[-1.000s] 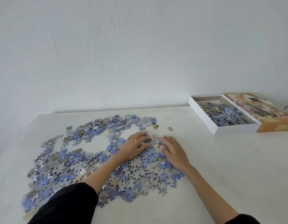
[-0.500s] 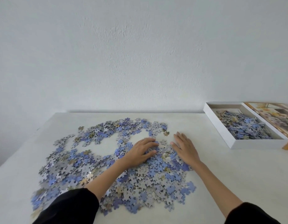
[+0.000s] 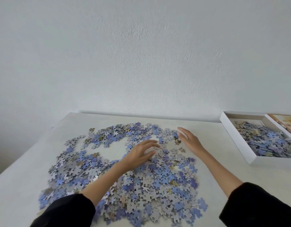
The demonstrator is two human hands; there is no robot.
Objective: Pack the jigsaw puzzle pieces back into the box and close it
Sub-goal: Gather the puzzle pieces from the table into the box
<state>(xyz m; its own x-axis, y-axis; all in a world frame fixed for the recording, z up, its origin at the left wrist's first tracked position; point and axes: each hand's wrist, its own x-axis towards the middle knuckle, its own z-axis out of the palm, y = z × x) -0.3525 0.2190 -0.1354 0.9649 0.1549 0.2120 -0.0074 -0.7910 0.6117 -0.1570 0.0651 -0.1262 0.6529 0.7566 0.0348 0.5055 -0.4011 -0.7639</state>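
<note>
The left hand point(image 3: 139, 154) is laid, fingers spread, on the puzzle pieces point(image 3: 157, 185); the right hand point(image 3: 189, 140) is held flat at their far edge; nothing is gripped.

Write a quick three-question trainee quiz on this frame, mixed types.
1. True or false: the box already holds some pieces.
2. Where does the loose pile lie from the box? A) left B) right C) inside it
3. Fill in: the ___ hand is nearer the box.
Key: 1 true. 2 A. 3 right: the right hand is at the pile's far right edge, while the left hand rests on the pile.
</note>
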